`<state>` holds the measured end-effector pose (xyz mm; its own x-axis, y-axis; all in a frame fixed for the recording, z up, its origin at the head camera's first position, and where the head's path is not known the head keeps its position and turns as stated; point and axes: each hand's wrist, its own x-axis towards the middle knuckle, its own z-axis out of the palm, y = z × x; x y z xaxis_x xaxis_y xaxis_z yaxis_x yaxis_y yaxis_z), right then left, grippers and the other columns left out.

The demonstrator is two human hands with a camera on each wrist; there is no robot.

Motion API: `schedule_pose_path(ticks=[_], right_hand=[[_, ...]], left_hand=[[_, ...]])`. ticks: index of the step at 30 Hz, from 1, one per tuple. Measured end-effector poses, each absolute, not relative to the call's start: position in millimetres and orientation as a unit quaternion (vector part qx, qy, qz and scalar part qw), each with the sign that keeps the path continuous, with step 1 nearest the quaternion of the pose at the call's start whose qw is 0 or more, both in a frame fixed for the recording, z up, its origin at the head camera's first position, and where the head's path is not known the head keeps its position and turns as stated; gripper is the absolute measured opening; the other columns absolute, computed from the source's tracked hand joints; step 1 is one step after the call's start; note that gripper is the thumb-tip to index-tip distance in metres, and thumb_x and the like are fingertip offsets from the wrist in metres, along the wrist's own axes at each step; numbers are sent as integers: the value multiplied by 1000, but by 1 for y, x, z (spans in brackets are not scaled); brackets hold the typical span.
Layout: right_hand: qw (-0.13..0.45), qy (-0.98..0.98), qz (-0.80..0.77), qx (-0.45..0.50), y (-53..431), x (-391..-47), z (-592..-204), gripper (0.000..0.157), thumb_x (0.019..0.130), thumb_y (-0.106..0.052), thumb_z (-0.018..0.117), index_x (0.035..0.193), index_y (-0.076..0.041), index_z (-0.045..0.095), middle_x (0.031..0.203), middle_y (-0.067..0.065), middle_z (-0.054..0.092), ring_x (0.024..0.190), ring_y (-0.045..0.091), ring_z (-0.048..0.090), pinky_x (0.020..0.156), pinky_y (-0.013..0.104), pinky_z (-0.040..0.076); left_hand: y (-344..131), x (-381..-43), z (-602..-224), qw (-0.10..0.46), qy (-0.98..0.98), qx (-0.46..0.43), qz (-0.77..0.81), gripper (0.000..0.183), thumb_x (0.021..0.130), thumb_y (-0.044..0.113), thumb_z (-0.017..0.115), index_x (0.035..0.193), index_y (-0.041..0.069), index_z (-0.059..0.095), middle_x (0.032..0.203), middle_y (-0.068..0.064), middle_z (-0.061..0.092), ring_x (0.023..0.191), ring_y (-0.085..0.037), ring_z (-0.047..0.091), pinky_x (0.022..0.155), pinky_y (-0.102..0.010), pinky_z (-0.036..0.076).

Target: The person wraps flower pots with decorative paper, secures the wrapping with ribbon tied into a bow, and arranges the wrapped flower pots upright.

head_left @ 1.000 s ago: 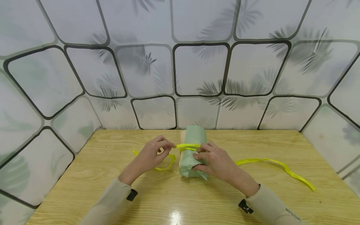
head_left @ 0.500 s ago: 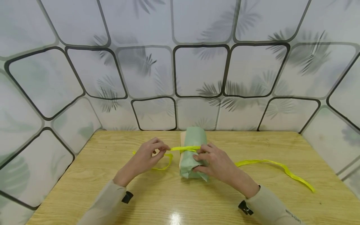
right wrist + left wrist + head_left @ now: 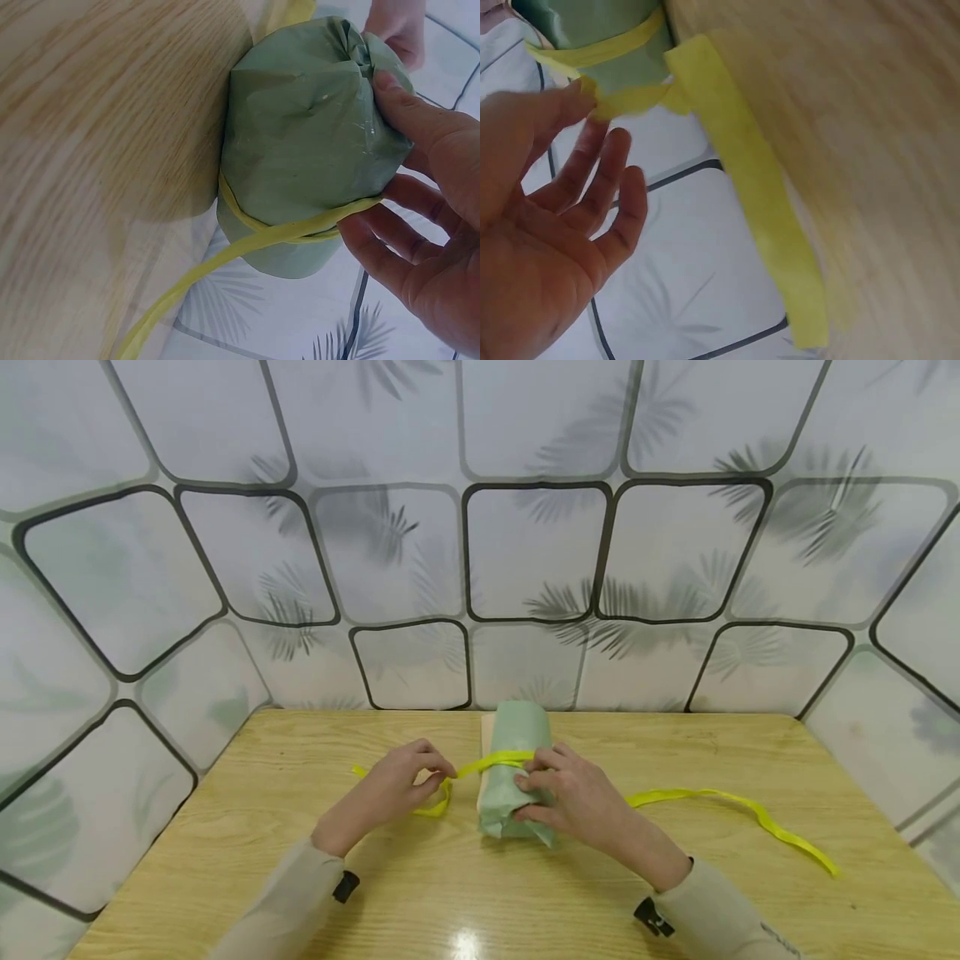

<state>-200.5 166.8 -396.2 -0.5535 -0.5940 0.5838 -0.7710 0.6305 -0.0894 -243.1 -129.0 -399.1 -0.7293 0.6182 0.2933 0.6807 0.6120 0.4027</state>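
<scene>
A package wrapped in pale green paper point(image 3: 519, 727) lies on the table, its near end folded and crumpled. Yellow ribbon point(image 3: 512, 757) runs around its middle in two overlapping bands. Just left of the package, my left hand point(image 3: 393, 789) pinches the ribbon between thumb and index finger, and a short tail point(image 3: 750, 195) hangs beyond it. My right hand point(image 3: 577, 793) grips the package from the right. In the right wrist view its thumb presses the folded end, while the fingertips point(image 3: 358, 229) hold the ribbon against the side. A long tail extends off to the right.
The wooden table point(image 3: 420, 893) reaches back to a fabric wall point(image 3: 536, 552) printed with rounded squares and leaves. A cream-coloured strip point(image 3: 486, 735) shows along the package's left side. Black straps point(image 3: 347, 887) sit by both sleeve cuffs.
My left hand has drawn the ribbon left, away from the package, then down toward me, so the stretch between now slopes. My right hand stays in place on the package.
</scene>
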Motion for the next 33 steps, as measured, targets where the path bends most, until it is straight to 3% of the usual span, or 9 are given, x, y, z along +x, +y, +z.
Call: schedule_pose_path(ticks=[4, 9, 13, 20, 24, 29, 33], right_hand=[[260, -863, 174, 396, 166, -201, -398, 41, 66, -34, 94, 98, -12, 82, 96, -1, 69, 84, 14, 57, 70, 25, 54], [267, -861, 174, 396, 166, -201, -399, 40, 64, -34, 95, 96, -12, 82, 95, -1, 68, 83, 14, 56, 69, 24, 54], [269, -860, 175, 396, 166, -201, -398, 39, 64, -34, 95, 94, -14, 82, 95, -2, 68, 83, 14, 56, 68, 23, 54], [257, -859, 189, 401, 166, -201, -396, 36, 65, -32, 95, 92, -12, 81, 91, -3, 64, 81, 13, 53, 68, 23, 51], [239, -862, 194, 402, 167, -200, -393, 36, 67, -32, 94, 94, -11, 82, 90, -3, 62, 80, 12, 50, 68, 22, 49], [185, -866, 223, 407, 172, -203, -387, 37, 76, -30, 91, 104, -8, 82, 93, -3, 63, 82, 10, 53, 69, 22, 49], [142, -860, 284, 399, 180, -209, -384, 19, 89, -17, 81, 107, -9, 81, 97, 0, 70, 81, 11, 62, 68, 23, 53]], left_hand=[[-120, -239, -390, 46, -903, -342, -257, 19, 96, 10, 67, 111, 16, 76, 110, -3, 67, 91, -19, 63, 75, -31, 51], [-93, -236, -377, 99, -886, -348, -291, 11, 99, 20, 70, 109, 18, 72, 109, -1, 69, 97, -18, 67, 78, -36, 56], [-68, -237, -375, 115, -864, -389, -297, 17, 100, 19, 69, 116, 13, 70, 113, -2, 73, 96, -17, 70, 79, -37, 59], [-59, -235, -380, 135, -864, -414, -253, 18, 101, 8, 64, 115, 12, 75, 100, -2, 67, 79, -13, 62, 67, -21, 52], [-63, -236, -383, 137, -867, -414, -239, 17, 102, 9, 63, 110, 13, 77, 98, -1, 64, 78, -11, 58, 67, -20, 49], [-65, -236, -383, 126, -870, -412, -241, 16, 102, 9, 62, 108, 13, 77, 98, -2, 63, 78, -12, 58, 67, -20, 49], [-61, -234, -381, 129, -875, -406, -230, 16, 101, 9, 63, 106, 12, 77, 95, 0, 61, 76, -10, 53, 66, -19, 48]])
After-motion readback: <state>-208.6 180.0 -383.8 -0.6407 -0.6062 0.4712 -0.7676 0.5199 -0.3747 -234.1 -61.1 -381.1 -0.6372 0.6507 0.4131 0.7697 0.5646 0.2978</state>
